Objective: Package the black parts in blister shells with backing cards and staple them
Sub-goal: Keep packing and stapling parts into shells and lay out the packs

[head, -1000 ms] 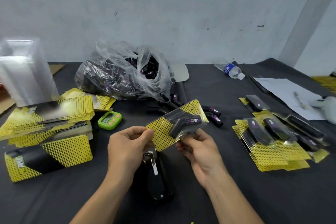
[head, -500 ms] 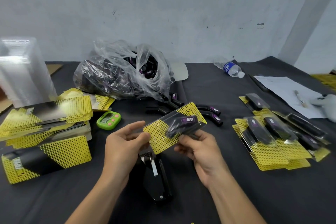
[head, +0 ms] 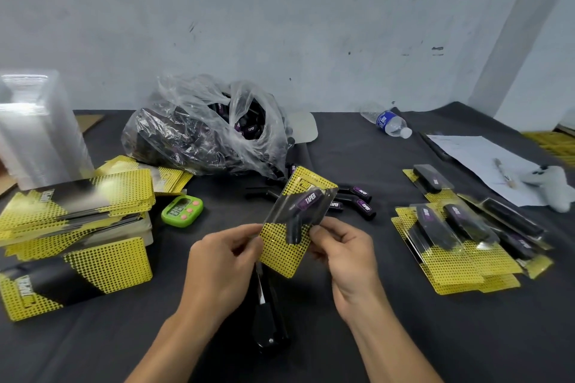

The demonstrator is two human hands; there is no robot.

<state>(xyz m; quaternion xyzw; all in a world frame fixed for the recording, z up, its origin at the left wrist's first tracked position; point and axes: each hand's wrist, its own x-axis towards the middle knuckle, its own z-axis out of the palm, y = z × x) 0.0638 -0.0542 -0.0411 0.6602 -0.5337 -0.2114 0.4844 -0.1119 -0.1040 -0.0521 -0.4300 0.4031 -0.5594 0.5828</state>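
Above the middle of the desk [head: 342, 351], just over the black stapler [head: 269, 320], an assembled blister pack [head: 295, 227] is held tilted. Its yellow dotted backing card [head: 280, 258] points low and left, and the black part [head: 298, 211] with its purple TAPER label sits under the clear shell.

The likely trouble is that no staple can be made out on the pack, so shell and card are probably held together by the fingers alone. If either pinch loosens on the way to the stapler's mouth, the card could slide askew or the part could slip out. A staple would then fix it crooked or miss a layer. The slick plastic adds to that risk.

The left hand [head: 224, 264] has thumb and forefinger closed on the card's left edge. The right hand [head: 345, 252] pinches the pack's right edge, thumb on top. Both are clamped on the pack; neither touches the stapler.

Finished packs [head: 460, 246] lie piled well to the right. Loose black parts [head: 357, 199] lie beyond, beside the plastic bag [head: 202, 134].
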